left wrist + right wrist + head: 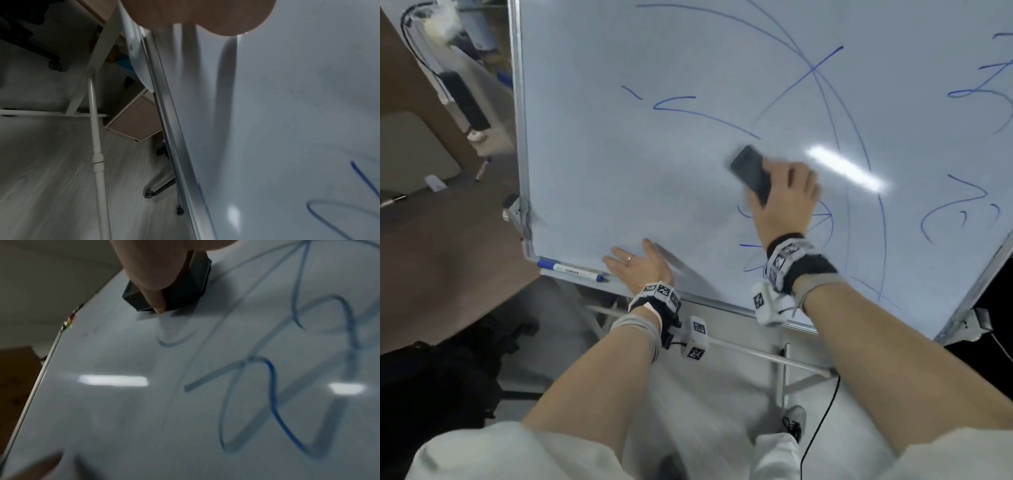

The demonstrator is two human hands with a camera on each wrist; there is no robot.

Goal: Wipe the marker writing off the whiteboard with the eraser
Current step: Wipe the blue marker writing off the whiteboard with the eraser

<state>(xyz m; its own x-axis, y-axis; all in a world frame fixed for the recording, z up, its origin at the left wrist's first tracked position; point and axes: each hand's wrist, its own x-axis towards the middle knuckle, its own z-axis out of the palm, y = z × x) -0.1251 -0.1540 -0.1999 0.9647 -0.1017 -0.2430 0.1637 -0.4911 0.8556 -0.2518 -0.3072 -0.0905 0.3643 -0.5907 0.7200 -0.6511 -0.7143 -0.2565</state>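
Gripping the one dark, blocky eraser [751,173] in my right hand [784,202], I press it flat against the glossy whiteboard [619,154], mid-board among blue marker lines [705,116]. My left hand [640,263] lies flat near the lower edge, fingers straight and slightly spread. One blue-capped marker [571,269] rests on the ledge, seen only from my head view.

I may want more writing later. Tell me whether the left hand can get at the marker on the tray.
Probably yes: the left hand lies open on the whiteboard right beside the marker, with nothing between them.
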